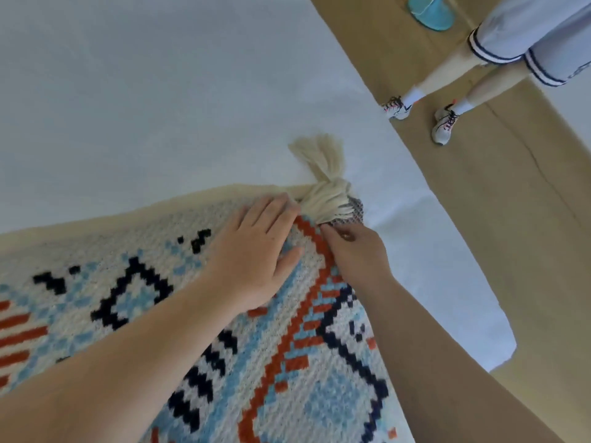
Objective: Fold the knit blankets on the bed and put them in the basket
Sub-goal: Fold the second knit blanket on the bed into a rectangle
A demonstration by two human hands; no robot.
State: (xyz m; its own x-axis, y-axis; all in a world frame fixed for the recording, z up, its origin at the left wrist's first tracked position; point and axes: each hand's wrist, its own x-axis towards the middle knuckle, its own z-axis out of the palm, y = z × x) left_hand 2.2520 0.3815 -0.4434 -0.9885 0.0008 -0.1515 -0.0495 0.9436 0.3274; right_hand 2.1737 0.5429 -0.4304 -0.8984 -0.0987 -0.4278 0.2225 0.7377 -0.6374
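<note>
White bed fills most of the view, patterned knit blanket spread over its near part. Left hand lies flat, fingers straight, on the blanket's far corner; right hand just right of it pinches the edge beside the cream tassel.

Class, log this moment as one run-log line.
stage: aligning corner | left hand: flat on knit blanket | right hand: pinches corner by tassel | bed: under blanket | basket: unseen

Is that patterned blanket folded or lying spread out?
Folded, at least here: at the blanket corner, two cream tassels are stacked and grey underside peeks out.
</note>
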